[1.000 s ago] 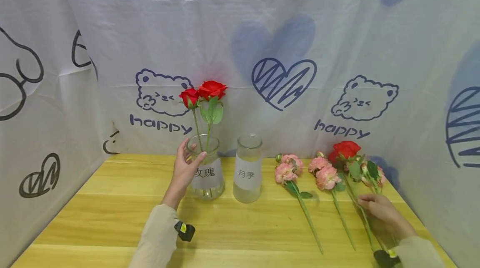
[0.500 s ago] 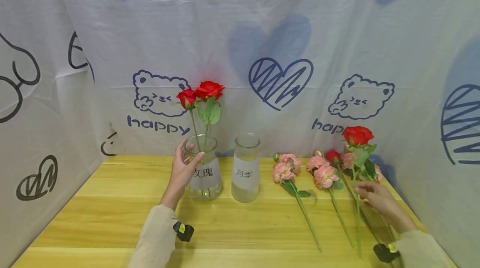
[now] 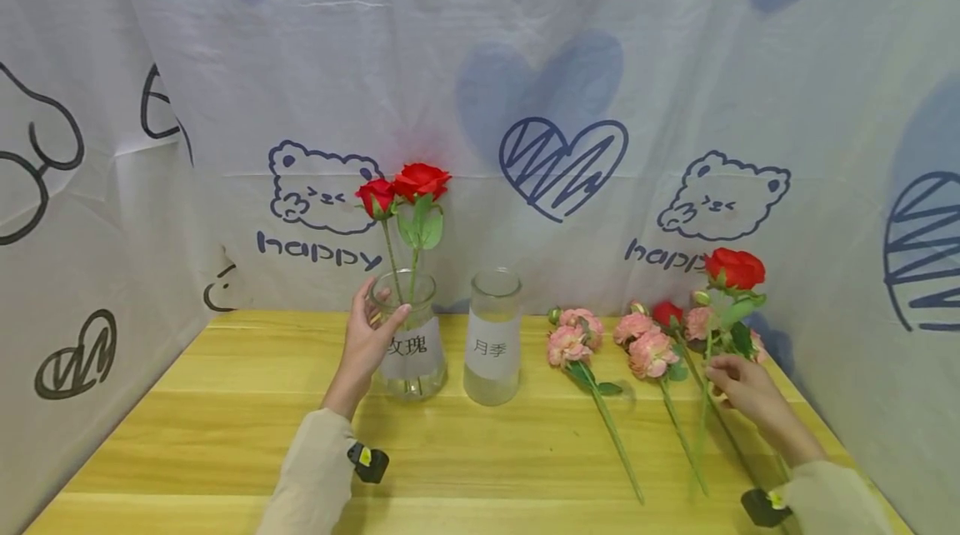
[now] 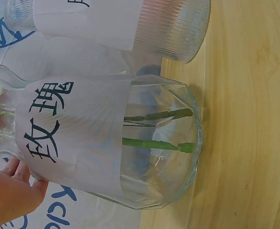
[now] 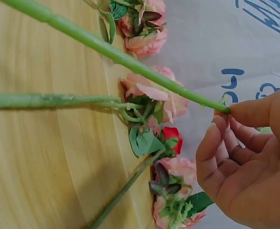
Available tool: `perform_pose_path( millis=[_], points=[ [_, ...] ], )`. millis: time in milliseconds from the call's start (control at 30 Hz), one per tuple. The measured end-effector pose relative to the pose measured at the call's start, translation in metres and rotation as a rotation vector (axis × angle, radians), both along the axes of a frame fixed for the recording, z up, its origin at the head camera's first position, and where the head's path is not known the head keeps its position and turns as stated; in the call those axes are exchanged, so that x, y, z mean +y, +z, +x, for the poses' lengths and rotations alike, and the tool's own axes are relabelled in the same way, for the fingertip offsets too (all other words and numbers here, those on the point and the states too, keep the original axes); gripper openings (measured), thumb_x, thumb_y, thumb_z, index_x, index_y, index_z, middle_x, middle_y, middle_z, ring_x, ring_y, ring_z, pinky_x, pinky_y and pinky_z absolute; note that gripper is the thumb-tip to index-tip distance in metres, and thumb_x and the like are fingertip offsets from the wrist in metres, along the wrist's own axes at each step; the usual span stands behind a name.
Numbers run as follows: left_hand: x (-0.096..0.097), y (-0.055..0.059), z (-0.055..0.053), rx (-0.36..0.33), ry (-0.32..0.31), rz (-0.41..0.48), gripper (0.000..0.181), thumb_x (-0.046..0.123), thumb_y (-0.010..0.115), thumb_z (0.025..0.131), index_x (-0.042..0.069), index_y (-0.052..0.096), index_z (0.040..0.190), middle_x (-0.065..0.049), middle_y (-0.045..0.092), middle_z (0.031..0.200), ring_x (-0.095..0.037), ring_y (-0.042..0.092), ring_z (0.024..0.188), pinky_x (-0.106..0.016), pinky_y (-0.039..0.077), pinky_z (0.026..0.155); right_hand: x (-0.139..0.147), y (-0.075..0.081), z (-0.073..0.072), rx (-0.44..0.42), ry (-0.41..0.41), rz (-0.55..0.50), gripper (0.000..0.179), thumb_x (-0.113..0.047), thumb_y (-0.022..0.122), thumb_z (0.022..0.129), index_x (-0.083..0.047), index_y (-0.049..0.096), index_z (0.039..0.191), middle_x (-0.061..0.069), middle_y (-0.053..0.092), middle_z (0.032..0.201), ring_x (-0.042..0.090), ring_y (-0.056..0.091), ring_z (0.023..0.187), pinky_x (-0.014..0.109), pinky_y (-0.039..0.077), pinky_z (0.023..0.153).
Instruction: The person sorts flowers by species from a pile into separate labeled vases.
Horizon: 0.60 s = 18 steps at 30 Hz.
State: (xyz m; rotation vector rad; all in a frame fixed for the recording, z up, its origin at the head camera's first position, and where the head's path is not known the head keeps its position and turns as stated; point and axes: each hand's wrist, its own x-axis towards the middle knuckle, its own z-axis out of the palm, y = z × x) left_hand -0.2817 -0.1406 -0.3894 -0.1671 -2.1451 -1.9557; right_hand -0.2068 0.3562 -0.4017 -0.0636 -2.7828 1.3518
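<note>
A: Rose [image 3: 735,268]?
B: Red bloom up, green stem pinched by right hand [image 3: 753,397], slightly tilted.
A: Vase [image 3: 431,372]?
B: Clear glass, white label, upright, left hand [image 3: 369,342] gripping neck. Two red roses [image 3: 422,182] inside, stems down, one bloom smaller.

Count: I see two glass vases [image 3: 492,387], two paper labels [image 3: 492,347], one per vase; four red roses [image 3: 735,268]; three pink flower bunches [image 3: 651,353]; my two hands [image 3: 366,350]; two beige sleeves [image 3: 309,468].
</note>
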Motion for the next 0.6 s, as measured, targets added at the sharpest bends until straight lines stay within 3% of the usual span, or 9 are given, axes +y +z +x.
perform_pose_path(
  millis=[200, 433, 600],
  points=[
    [0.001, 0.000, 0.001, 0.002, -0.003, 0.006, 0.082, 0.023, 0.065, 0.093, 0.007, 0.012, 0.154, -0.019, 0.035, 0.149, -0.035, 0.025, 0.140, -0.044, 0.019, 0.116, -0.007, -0.001, 0.000, 0.038, -0.076, -0.067, 0.041, -0.013, 0.041, 0.104, 0.021, 0.038, 0.128, 0.012, 0.060, 0.094, 0.012, 0.056, 0.076, 0.030, 0.055, 0.064],
    [0.001, -0.001, 0.000, 0.011, -0.009, 0.014, 0.081, 0.022, 0.065, 0.093, 0.008, 0.013, 0.154, -0.019, 0.035, 0.149, -0.034, 0.025, 0.140, -0.043, 0.020, 0.116, -0.016, -0.003, -0.003, 0.085, -0.180, -0.171, 0.049, -0.019, 0.041, 0.104, 0.019, 0.033, 0.134, 0.013, 0.061, 0.101, 0.004, 0.056, 0.074, 0.027, 0.056, 0.065],
    [0.000, -0.001, 0.001, 0.014, -0.009, 0.016, 0.080, 0.022, 0.065, 0.093, 0.008, 0.013, 0.154, -0.019, 0.035, 0.149, -0.034, 0.024, 0.140, -0.043, 0.020, 0.116, -0.024, -0.005, -0.010, 0.107, -0.246, -0.335, 0.049, -0.017, 0.044, 0.103, 0.017, 0.032, 0.136, -0.010, 0.059, 0.087, 0.000, 0.057, 0.071, 0.022, 0.055, 0.063]
  ],
)
